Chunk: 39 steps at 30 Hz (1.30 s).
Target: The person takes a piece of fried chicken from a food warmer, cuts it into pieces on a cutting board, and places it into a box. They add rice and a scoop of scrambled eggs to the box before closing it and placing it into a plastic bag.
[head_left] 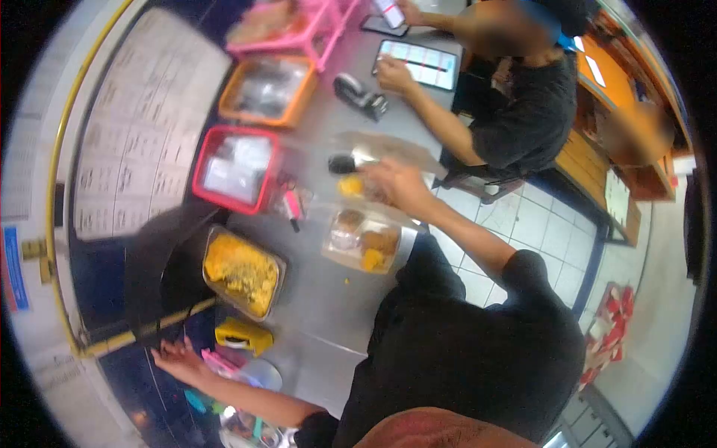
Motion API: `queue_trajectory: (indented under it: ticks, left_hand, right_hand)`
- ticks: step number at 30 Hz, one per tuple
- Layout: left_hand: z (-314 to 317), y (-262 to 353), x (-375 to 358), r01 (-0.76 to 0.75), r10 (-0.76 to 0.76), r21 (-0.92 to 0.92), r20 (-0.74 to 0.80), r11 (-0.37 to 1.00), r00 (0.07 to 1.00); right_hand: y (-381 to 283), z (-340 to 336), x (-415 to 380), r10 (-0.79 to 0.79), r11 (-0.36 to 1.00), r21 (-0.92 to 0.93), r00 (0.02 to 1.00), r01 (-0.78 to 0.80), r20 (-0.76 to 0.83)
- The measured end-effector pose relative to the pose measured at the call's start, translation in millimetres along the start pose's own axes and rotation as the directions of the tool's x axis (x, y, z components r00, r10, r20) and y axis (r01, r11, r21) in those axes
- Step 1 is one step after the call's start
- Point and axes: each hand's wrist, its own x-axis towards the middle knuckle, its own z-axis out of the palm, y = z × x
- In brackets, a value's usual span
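My right hand (396,187), smeared by motion, is over an open brown paper food box (407,149) with a yellow piece of food (349,185) in it. Whether its fingers hold anything cannot be made out. A small black object (341,164) is just beyond the fingers. Nearer to me stands a second open food box (334,257), holding brown food, a yellow piece and a clear packet. Out to the left, my left hand (179,362) has its fingers apart, close to a dark hanging shape (168,261) and a yellow device (244,336).
A metal tray (279,287) of crumbly yellow food sits on the steel table (314,313). Beyond are a red basket (272,175) and an orange basket (300,112) of packets, a pink rack (336,33) and a black dispenser (358,97). A co-worker's hand (394,75) touches a tablet (433,67).
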Motion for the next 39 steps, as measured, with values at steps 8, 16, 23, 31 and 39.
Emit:
queue_trajectory:
  ticks: [8, 16, 23, 31, 39]
  left_hand:
    - [-1, -8, -48, 0.047, -0.047, -0.004, 0.050, 0.999, 0.998]
    - [-29, -81, -117, 0.073, -0.060, -0.066, 0.179, 0.995, 0.982]
    - [-59, -154, -179, 0.237, -0.211, -0.077, 0.247, 0.969, 0.946]
    - [-46, -138, -169, 0.222, -0.190, -0.109, 0.250, 0.969, 0.950]
    - [-34, -116, -158, 0.190, -0.151, -0.149, 0.241, 0.970, 0.959]
  right_hand:
    - [-171, 40, 37, 0.092, 0.710, 0.661, 0.963, -0.241, 0.253]
    - [-229, 172, 9, 0.008, 0.698, 0.573, 0.805, -0.430, 0.593]
    - [-132, 169, -96, -0.236, 0.938, -0.023, 0.686, 0.345, 0.688]
    - [-115, 181, -110, -0.363, 0.857, -0.003, 0.610, 0.515, 0.704]
    - [-227, 187, -9, -0.299, 0.927, 0.334, 0.870, 0.168, 0.393]
